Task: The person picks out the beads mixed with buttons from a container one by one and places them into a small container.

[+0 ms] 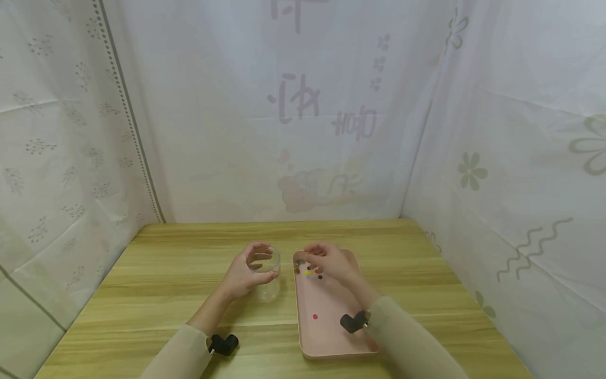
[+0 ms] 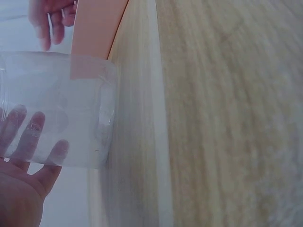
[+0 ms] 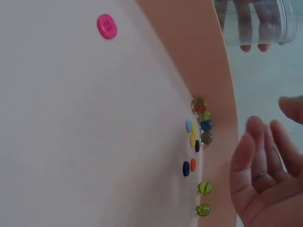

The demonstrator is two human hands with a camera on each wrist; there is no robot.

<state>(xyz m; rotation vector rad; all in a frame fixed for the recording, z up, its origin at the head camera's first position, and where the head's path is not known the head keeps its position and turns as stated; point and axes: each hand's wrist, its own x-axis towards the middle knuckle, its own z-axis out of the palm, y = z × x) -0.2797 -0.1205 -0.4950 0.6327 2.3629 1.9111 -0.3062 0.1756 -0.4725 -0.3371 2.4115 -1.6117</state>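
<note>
head view: the left hand (image 1: 245,275) grasps the jar (image 1: 269,288), thumb and fingers around its upper part, just left of the tray (image 1: 326,339) on the table (image 1: 189,247). the right hand (image 1: 333,261) is slack and holds nothing, fingers loosely bent above the tray's far end. in the right wrist view, marbles (image 3: 207,137) lie along the tray's wall beside several small buttons (image 3: 186,169); a pink button (image 3: 107,26) lies well apart.

The back curtain (image 1: 213,105) bears large pale-purple characters (image 1: 303,98) in a column, the top one cut off by the picture's edge, smaller characters (image 1: 354,122) to their right, and fainter strokes beside a pink cloud print (image 1: 299,192); they look Chinese but are too faint to read
</note>
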